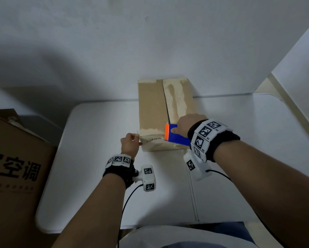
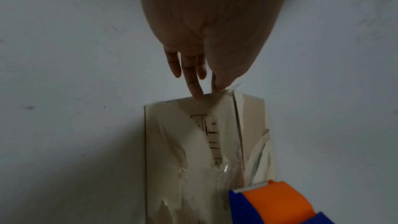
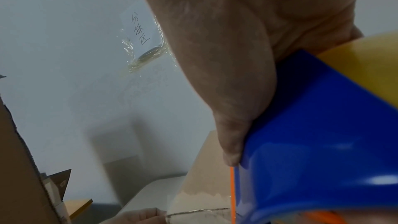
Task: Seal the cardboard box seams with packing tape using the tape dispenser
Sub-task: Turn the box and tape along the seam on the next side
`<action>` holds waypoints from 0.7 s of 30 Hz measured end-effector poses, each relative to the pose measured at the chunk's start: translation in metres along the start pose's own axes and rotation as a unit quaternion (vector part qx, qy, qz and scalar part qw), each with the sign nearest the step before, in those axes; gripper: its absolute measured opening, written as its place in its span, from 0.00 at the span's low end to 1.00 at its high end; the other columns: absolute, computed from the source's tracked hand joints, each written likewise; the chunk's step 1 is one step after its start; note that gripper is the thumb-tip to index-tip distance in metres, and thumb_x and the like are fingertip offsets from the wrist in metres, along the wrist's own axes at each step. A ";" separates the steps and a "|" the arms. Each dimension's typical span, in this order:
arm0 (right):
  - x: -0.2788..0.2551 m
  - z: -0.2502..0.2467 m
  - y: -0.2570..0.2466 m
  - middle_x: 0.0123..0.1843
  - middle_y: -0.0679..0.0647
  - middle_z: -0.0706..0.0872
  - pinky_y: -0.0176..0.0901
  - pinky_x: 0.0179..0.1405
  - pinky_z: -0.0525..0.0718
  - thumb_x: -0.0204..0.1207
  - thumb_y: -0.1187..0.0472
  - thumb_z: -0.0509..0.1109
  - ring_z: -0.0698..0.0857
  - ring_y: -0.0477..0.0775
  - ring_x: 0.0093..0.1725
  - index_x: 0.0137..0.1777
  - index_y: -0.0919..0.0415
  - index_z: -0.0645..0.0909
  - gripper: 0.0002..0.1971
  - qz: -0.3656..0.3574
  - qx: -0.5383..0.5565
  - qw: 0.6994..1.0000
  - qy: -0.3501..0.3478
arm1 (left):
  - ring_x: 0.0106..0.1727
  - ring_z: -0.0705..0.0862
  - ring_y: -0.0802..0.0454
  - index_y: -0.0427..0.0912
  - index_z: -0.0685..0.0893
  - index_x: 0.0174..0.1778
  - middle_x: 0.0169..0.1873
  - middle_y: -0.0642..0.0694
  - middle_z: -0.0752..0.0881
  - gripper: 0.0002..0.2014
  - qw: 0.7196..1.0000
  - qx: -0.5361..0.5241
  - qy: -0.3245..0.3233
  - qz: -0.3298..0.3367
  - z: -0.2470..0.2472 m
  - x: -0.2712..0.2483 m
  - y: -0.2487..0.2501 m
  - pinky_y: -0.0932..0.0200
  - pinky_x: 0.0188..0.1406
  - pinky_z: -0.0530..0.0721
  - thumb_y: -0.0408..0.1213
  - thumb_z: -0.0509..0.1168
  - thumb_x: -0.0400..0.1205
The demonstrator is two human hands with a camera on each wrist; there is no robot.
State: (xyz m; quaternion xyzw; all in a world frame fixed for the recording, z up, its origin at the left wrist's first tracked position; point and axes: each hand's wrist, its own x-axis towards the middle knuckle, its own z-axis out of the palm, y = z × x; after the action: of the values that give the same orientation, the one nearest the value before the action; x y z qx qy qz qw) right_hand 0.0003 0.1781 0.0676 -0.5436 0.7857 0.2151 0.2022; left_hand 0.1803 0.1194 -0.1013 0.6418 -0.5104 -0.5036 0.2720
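Observation:
A tan cardboard box lies lengthwise on the white table, its top seam running away from me. My right hand grips the blue and orange tape dispenser at the box's near end. Clear tape stretches from the dispenser leftward across the near edge. My left hand pinches the tape's free end at the box's near left corner, thumb and forefinger on it, as the left wrist view shows at the left hand. In the right wrist view the right hand grips the dispenser.
A large brown carton with printed characters stands left of the table. A white wall rises right behind the box. A white panel leans at the right. Wrist cables trail toward my body. A seam in the tabletop runs front to back.

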 end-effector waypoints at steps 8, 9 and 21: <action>-0.002 -0.001 -0.002 0.30 0.52 0.72 0.43 0.45 0.72 0.85 0.46 0.55 0.69 0.48 0.28 0.30 0.60 0.65 0.24 -0.006 -0.004 1.000 0.006 | 0.61 0.83 0.37 0.34 0.72 0.71 0.67 0.38 0.69 0.22 0.996 0.020 0.003 -0.088 0.007 0.004 -0.002 0.52 0.60 0.82 0.46 0.59 0.85; -0.002 -0.001 -0.003 0.30 0.52 0.72 0.43 0.45 0.72 0.85 0.46 0.55 0.69 0.48 0.28 0.30 0.60 0.65 0.24 -0.005 -0.005 1.000 0.006 | 0.66 0.80 0.36 0.34 0.71 0.73 0.69 0.35 0.71 0.22 0.995 0.040 -0.016 -0.093 0.005 0.008 -0.002 0.50 0.65 0.80 0.42 0.58 0.85; -0.002 0.000 -0.002 0.31 0.52 0.72 0.43 0.46 0.73 0.84 0.44 0.55 0.76 0.50 0.34 0.32 0.59 0.67 0.24 0.004 0.002 1.000 0.001 | 0.36 0.81 0.52 0.39 0.87 0.36 0.31 0.46 0.85 0.08 0.998 -0.054 -0.009 -0.035 -0.017 0.006 0.021 0.58 0.44 0.82 0.37 0.69 0.79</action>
State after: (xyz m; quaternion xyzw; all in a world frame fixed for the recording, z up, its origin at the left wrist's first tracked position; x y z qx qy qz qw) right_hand 0.0024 0.1786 0.0684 -0.5399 0.7889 0.2136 0.2015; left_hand 0.1881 0.1039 -0.0792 0.6390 -0.4621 -0.5457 0.2836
